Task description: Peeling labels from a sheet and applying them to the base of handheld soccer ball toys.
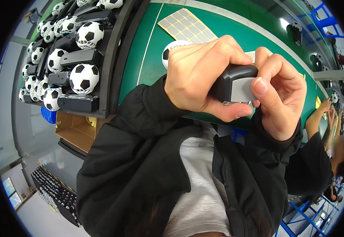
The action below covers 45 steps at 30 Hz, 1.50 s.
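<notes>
My left hand [203, 75] is closed around a black plastic housing [223, 85] with rounded edges, held above the table. A grey sticker [242, 89] covers the housing's end face. My right hand [280, 89] is closed at that end, its thumb pressed on the sticker's right edge and the fingers curled behind. Whether the whole sticker lies flat, I cannot tell. Behind my left hand a white ball [172, 49] shows in part; whether it joins the housing is hidden. A sheet of grey stickers [187, 25] lies beyond my hands.
The green table [144, 51] has a white line. At left, a black rack [114, 51] holds several football-topped black devices [84, 79]. Below it sits an open cardboard box [75, 130]. A co-worker's arm [316, 118] reaches in at right. Blue stools [326, 19] stand at the far right.
</notes>
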Tool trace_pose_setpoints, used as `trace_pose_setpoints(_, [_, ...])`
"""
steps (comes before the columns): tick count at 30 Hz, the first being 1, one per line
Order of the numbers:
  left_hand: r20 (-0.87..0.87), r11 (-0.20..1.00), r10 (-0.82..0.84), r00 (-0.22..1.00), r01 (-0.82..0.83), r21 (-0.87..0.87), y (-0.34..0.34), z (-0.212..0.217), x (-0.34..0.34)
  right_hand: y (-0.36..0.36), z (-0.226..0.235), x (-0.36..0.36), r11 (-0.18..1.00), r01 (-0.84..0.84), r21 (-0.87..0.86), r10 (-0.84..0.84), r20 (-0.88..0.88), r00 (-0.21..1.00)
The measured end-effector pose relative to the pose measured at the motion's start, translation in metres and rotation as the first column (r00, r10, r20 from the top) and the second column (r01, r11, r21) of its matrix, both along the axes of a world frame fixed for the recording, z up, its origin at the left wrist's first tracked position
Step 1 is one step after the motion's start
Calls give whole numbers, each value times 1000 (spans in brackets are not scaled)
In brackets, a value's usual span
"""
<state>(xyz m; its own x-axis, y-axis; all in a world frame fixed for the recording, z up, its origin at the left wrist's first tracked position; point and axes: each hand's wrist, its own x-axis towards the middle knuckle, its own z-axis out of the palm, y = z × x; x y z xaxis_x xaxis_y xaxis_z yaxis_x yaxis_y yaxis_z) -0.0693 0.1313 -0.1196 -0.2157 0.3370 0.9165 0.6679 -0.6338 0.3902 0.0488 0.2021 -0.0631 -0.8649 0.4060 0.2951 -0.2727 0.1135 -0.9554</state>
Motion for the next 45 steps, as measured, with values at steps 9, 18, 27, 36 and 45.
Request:
trace_pose_setpoints(9, [-105,990,-73,992,59,-125,-11,2,-7,-1,2,3,1000,6,-25,-6,34,999])
trace_pose_setpoints(18, [-89,990,-73,993,62,-124,-9,0,-6,1,-5,3,998,19,55,-18,-21,1000])
trace_pose_setpoints(27, [470,934,-357,807,304,187,7,-14,17,10,-13,-17,972,35,-234,-59,-99,993])
trace_pose_setpoints(36, [-73,841,426,902,-424,-336,-59,14,-8,90,-8,-57,885,98,455,-106,-9,994])
trace_pose_setpoints(45, [-575,36,550,606,-705,-709,-240,32,-76,355,-173,-152,141,433,890,-583,-279,763])
